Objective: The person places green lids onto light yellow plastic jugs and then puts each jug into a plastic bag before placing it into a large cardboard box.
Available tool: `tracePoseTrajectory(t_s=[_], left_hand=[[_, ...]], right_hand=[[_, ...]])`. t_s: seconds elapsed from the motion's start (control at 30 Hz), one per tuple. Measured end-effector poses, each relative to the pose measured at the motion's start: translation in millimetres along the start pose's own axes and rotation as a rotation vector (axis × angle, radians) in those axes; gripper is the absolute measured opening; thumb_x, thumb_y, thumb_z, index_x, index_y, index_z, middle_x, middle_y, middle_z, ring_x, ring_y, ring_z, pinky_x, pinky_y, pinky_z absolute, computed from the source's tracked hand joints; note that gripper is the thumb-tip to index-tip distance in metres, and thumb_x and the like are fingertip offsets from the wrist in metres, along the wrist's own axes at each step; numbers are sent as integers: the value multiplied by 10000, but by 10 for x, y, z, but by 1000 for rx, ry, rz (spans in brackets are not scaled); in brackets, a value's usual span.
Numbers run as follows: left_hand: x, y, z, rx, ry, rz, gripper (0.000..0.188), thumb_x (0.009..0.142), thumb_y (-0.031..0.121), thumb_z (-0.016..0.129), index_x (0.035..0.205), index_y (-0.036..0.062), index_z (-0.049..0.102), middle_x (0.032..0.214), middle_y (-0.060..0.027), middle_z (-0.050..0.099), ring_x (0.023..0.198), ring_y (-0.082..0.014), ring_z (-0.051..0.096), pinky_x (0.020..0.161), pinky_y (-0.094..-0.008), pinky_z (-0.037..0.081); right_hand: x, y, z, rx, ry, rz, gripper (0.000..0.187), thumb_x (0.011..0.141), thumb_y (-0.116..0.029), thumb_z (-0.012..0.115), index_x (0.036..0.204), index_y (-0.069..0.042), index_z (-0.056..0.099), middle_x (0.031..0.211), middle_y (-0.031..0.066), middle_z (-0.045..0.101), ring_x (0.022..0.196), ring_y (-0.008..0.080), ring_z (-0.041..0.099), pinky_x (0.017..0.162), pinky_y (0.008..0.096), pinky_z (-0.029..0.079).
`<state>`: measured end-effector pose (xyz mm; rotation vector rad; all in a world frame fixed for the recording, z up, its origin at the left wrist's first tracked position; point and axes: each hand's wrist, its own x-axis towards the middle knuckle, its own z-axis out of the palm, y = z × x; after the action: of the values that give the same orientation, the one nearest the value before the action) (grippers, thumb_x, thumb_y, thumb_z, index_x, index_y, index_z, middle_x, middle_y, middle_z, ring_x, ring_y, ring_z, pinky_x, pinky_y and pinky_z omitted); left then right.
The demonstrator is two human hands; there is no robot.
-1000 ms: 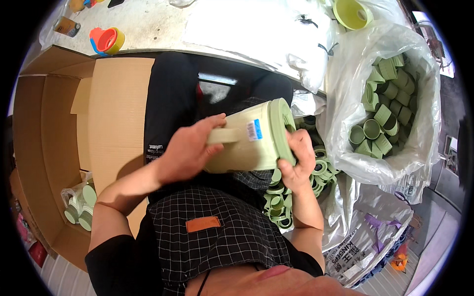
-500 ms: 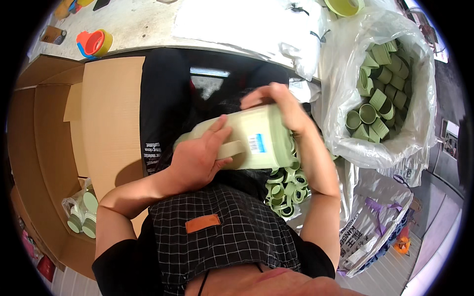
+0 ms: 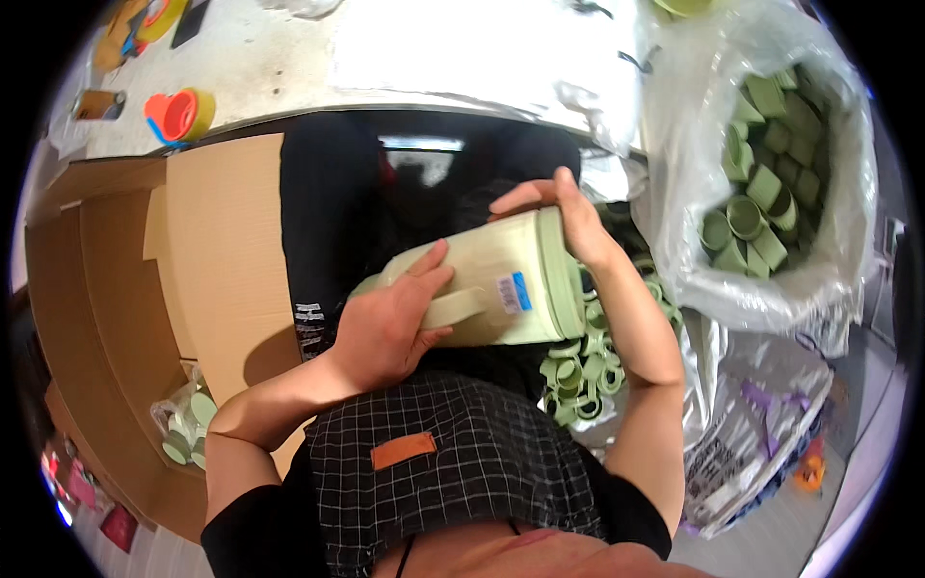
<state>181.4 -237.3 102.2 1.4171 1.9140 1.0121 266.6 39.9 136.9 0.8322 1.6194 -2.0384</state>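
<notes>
Pale table (image 3: 265, 72) beyond barcode-labelled container (image 3: 482, 250)

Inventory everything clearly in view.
container: 1, pale green, centre
sticker: 1, white and blue, on container
cardboard box: 1, brown, left
bagged pieces: several, green, inside box
table: 1, whitish, top
probable tape dispenser: 1, multicoloured, table's left
cylinder: 1, brown, table's left
plastic bag: 1, translucent, right
cups: many, green, inside plastic bag
rings: many, green, lower right of centre
sack: 1, silver, lower right
apron: 1, checked black, lower centre
left hand: 1, bare, on container
right hand: 1, bare, on container
</notes>
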Motion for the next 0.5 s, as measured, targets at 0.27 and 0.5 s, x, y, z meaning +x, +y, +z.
tracePoseTrajectory(t_s=[0.27, 0.5], left_hand=[[981, 280, -674, -124, 287, 574, 240, 797, 222, 747, 986, 83, 698, 977, -46, 652, 707, -214, 574, 680, -364, 476], [2662, -1503, -262, 376, 402, 30, 154, 807, 129, 742, 914, 36, 682, 854, -109, 637, 849, -308, 605, 787, -391, 485]], right_hand=[[335, 292, -265, -243, 27, -359, 797, 999, -651, 345, 1034, 73, 676, 972, 162, 717, 878, 218, 680, 827, 342, 538], [573, 198, -276, -213, 56, -544, 526, 1055, -404, 439, 1007, 62, 678, 866, 126, 710, 830, 187, 671, 789, 306, 529]])
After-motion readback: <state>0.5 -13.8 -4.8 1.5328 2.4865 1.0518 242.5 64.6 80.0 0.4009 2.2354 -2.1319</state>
